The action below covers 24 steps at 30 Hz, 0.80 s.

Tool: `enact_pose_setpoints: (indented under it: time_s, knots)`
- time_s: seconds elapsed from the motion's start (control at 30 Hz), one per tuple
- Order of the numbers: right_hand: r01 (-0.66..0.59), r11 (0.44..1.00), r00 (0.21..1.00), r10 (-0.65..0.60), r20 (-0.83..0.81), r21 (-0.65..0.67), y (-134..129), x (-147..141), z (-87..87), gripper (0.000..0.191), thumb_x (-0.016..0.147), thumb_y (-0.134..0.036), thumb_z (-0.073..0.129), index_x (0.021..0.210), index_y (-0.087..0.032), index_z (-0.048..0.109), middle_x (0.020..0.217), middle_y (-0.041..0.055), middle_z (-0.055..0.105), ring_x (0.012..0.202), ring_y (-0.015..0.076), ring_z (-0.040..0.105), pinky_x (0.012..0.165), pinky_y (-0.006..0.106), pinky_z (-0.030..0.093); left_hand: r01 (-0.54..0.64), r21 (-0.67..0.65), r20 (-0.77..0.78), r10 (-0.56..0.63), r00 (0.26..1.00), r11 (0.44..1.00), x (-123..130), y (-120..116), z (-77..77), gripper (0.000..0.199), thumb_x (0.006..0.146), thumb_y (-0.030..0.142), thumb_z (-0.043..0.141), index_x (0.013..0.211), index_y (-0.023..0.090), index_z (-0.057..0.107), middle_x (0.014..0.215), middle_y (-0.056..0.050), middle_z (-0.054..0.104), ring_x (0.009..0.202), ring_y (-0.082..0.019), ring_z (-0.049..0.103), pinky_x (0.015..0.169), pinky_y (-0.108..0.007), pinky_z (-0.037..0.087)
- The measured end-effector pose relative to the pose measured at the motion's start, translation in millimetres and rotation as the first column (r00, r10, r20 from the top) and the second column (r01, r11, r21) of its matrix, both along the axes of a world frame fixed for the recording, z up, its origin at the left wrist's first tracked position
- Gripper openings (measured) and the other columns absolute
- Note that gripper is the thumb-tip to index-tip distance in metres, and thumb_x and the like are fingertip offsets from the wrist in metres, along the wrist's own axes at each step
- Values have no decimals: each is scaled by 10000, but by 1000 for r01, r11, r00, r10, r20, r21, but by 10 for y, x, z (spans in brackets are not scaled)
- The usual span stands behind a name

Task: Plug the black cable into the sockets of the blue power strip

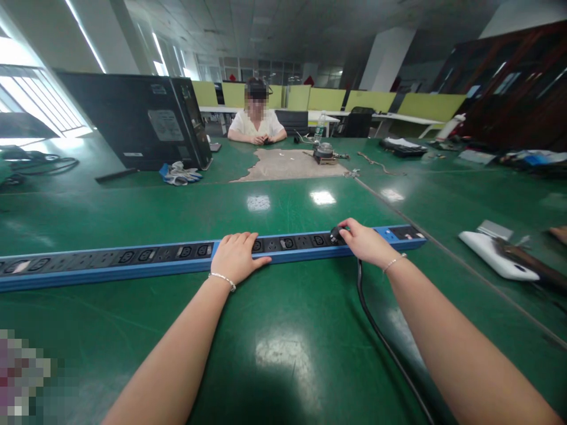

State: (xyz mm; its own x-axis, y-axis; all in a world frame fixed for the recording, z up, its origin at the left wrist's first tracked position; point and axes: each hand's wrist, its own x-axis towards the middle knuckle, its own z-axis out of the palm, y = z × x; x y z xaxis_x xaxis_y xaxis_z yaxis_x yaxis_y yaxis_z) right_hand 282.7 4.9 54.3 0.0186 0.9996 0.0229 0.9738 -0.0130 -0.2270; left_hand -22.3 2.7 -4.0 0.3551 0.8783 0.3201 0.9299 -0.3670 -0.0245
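A long blue power strip with a row of black sockets lies across the green table. My left hand is laid over its middle, fingers across the top toward the far edge and thumb along the near side, gripping it. Toward the strip's right end, my right hand pinches a black plug between thumb and fingers. Metal pins show on the plug's left side, just above the sockets; whether they touch the strip I cannot tell. A thick black cable hangs below my right hand and runs toward the near edge.
Behind the strip stand a black computer case and crumpled gloves. A person sits across the table, near brown cardboard and a small round device. At right lies a white object.
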Motion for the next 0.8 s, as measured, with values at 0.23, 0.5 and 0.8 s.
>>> enact_pose_setpoints:
  time_s: [0.23, 0.5, 0.8]
  knots:
    - [-9, 1000, 983, 14, 183, -26, -25, -90, 39, 332, 899, -332, 316, 1139, -188, 495, 879, 116, 669, 810, 245, 630, 647, 293, 396, 9, 4, 13, -9, 1000, 1000, -3, -2, 1, 719, 750, 694, 393, 1231, 168, 485, 1184, -119, 587, 1071, -271, 523, 923, -394, 356]
    - [49, 995, 953, -20, 304, -88, -57, -200, 45, 340, 906, -325, 274, 1146, -176, 463, 887, 132, 663, 827, 260, 638, 673, 325, 421, 16, -29, 45, -15, 999, 999, -4, 5, 14, 695, 749, 688, 405, 1229, 192, 489, 1190, -111, 585, 1085, -265, 519, 928, -391, 353]
    - [-16, 997, 923, 44, 382, -76, -105, -334, -3, 312, 897, -269, 258, 1126, -166, 443, 826, 149, 658, 785, 269, 641, 656, 344, 435, 10, -34, 54, -8, 999, 999, -4, 6, 15, 697, 745, 695, 400, 1212, 188, 499, 1184, -113, 588, 1091, -272, 516, 932, -397, 350]
